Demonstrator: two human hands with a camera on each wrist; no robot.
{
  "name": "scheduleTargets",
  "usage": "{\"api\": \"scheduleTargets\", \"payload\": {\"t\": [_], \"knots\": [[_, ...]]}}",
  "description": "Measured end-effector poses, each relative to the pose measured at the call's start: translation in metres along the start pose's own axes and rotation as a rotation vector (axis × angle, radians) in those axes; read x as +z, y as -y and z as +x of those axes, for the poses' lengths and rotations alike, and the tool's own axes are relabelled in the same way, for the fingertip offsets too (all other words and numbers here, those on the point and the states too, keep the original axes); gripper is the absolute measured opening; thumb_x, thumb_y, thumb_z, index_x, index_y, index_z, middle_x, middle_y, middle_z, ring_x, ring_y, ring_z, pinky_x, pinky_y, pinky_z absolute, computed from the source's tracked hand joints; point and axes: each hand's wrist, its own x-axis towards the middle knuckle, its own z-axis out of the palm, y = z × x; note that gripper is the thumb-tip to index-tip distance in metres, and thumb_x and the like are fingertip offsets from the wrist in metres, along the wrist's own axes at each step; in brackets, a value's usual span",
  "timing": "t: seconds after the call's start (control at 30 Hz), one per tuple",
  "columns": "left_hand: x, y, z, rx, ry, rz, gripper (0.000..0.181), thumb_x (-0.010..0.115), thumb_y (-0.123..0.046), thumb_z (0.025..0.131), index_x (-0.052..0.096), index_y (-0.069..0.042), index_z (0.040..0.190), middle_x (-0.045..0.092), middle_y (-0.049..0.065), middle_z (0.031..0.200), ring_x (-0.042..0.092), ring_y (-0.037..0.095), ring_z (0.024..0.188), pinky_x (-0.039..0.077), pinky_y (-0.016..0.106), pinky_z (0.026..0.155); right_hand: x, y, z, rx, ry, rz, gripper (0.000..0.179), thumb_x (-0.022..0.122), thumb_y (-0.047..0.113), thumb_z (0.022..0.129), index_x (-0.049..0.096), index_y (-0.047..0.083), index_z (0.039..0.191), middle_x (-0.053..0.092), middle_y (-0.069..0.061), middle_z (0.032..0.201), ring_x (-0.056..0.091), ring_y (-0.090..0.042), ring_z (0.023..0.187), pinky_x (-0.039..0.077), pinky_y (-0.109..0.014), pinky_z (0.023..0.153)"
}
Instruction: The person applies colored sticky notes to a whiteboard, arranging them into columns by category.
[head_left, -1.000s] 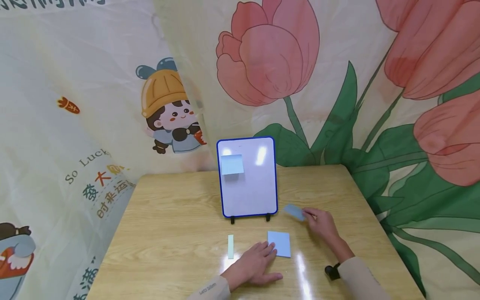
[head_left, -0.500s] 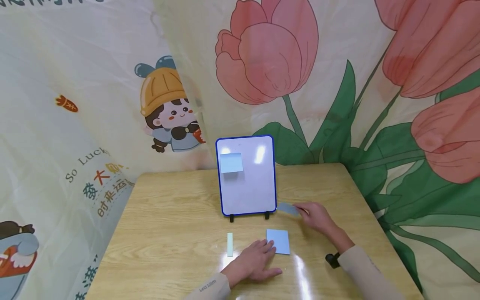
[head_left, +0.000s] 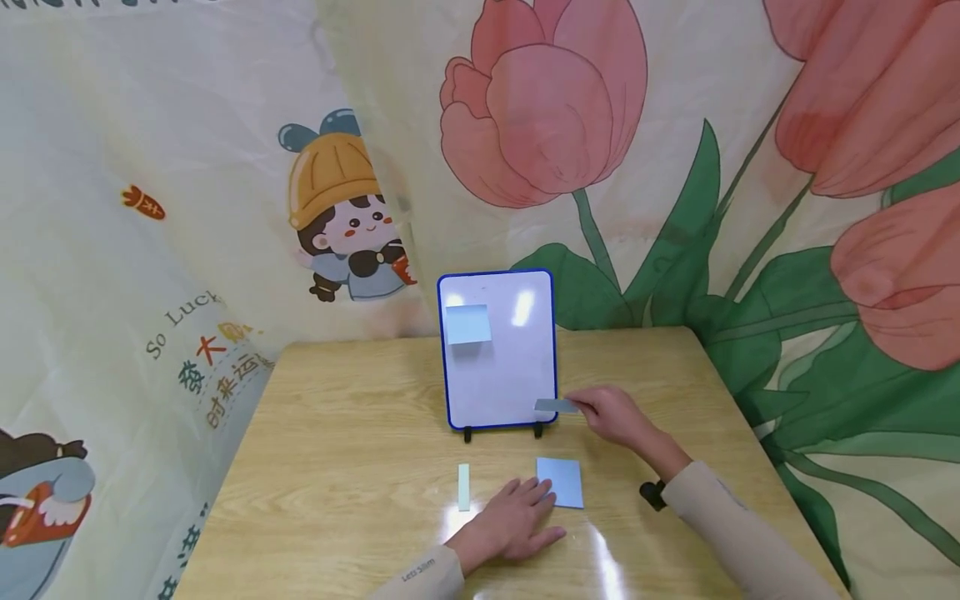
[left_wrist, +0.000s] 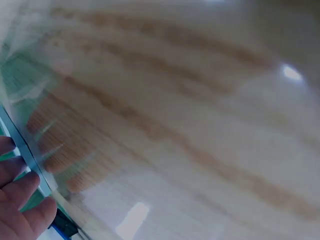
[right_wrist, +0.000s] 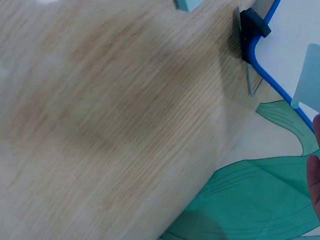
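Observation:
My right hand (head_left: 615, 417) pinches a blue sticky note (head_left: 555, 406) by its right end, in front of the lower right corner of a small whiteboard (head_left: 510, 367). In the right wrist view this sticky note (right_wrist: 308, 82) overlaps the board's blue edge; whether it touches the surface I cannot tell. My left hand (head_left: 517, 521) lies with fingers spread, its fingertips on the left edge of a blue sticky note pad (head_left: 566, 485). Another blue sticky note (head_left: 468, 325) hangs at the board's upper left, its lower edge standing off.
The whiteboard stands upright on black feet (head_left: 537, 430) at the back of the wooden table (head_left: 337, 433). A pale green strip (head_left: 463, 487) lies left of the pad. Behind the table hangs a printed cloth (head_left: 637, 100) with tulips.
My right hand has moved left and slightly up, bringing the sticky note from beside the board to in front of its lower right corner. The left hand has stayed at the pad.

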Motion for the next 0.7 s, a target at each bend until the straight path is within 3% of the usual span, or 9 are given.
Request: {"api": "scheduleTargets", "payload": {"t": [0.2,0.53,0.7], "knots": [[0.000,0.000,0.000,0.003,-0.028,0.000,0.073,0.011,-0.064,0.101,0.044,-0.020,0.149,0.038,-0.001,0.159,0.037,0.020,0.145,0.034,0.042,0.118,0.000,0.011,0.017,-0.031,0.005,-0.005,0.023,0.062,0.006,0.096,0.074,0.007,0.115,0.076,-0.007,0.105,0.073,-0.023,0.094,0.060,-0.040,0.081],[0.001,0.004,-0.006,0.003,-0.072,-0.007,0.070,0.011,-0.062,0.102,0.046,-0.022,0.148,0.039,0.002,0.158,0.038,0.022,0.145,0.034,0.046,0.117,-0.002,0.028,0.045,-0.057,0.020,-0.025,0.023,0.061,0.006,0.096,0.074,0.007,0.114,0.076,-0.008,0.104,0.073,-0.022,0.090,0.060,-0.038,0.078],[-0.001,0.011,-0.013,0.020,-0.155,-0.044,0.066,0.015,-0.058,0.104,0.051,-0.020,0.144,0.046,0.003,0.153,0.042,0.021,0.142,0.036,0.048,0.115,-0.002,0.035,0.060,-0.118,0.000,-0.054,0.021,0.062,0.005,0.095,0.075,0.006,0.111,0.077,-0.008,0.098,0.072,-0.020,0.084,0.060,-0.035,0.074]]}}
